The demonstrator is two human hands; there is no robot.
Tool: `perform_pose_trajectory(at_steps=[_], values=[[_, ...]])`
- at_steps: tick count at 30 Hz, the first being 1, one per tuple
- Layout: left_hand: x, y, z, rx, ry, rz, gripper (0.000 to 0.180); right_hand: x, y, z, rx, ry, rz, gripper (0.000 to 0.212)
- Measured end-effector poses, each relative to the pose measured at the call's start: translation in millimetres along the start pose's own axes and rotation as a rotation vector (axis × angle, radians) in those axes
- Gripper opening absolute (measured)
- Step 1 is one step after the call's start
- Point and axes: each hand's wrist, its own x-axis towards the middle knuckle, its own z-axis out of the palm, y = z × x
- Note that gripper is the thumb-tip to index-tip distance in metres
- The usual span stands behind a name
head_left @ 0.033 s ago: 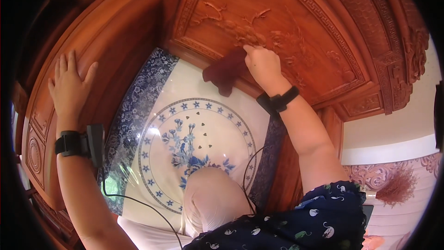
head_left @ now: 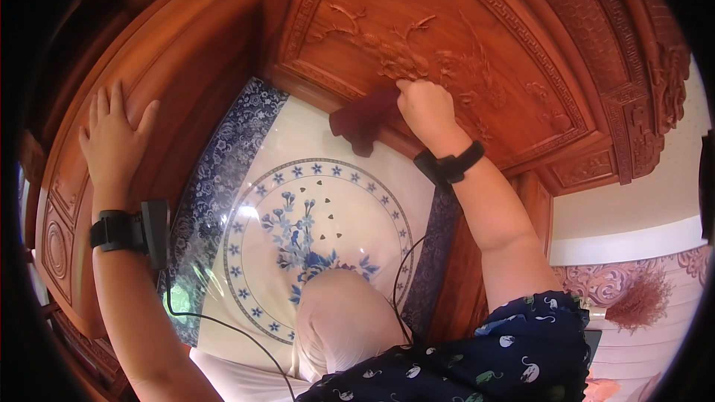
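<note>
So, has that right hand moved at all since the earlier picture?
Yes, slightly: the right hand has shifted a little down the picture, judged against the branch carving on the wooden panel.

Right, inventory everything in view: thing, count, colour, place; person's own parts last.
cloth: 1, dark red, upper centre
carved panel: 1, brown, top centre
wooden side: 1, brown, left
floral mat: 1, blue-white, centre
wall: 1, cream, right
feathery plant: 1, reddish, right
wrist devices: 2, black, both wrists
cable stretches: 2, black, lower centre
shirt: 1, dark blue, lower right
trousers: 1, pale, bottom centre
forearms: 2, below hands
left hand: 1, on wooden side
right hand: 1, gripping cloth
</note>
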Motion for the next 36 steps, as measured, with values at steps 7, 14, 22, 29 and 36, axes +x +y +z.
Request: perform_pose_trajectory(at_steps=[7, 14, 22, 29, 36], values=[[1, 11, -13, -0.020, -0.034, -0.023, 0.067, -18, -25, 41, 1.521, -0.122, 0.760, 0.034], [2, 13, -7, -0.089, 0.003, -0.039, 0.059, 5, -42, 61, 2.530, 0.062, 1.219, 0.020], [1, 6, -9, -0.082, -0.036, -0.042, 0.058, -36, -41, 40, 2.450, 0.205, 0.966, 0.021], [4, 7, -3, -0.014, -0.040, -0.035, 0.059, -47, -25, 5, 1.971, 0.447, 0.858, 0.029], [4, 14, -7, 0.033, -0.042, -0.065, 0.061, -21, -15, 28, 0.491, 0.734, 0.449, 0.033]])
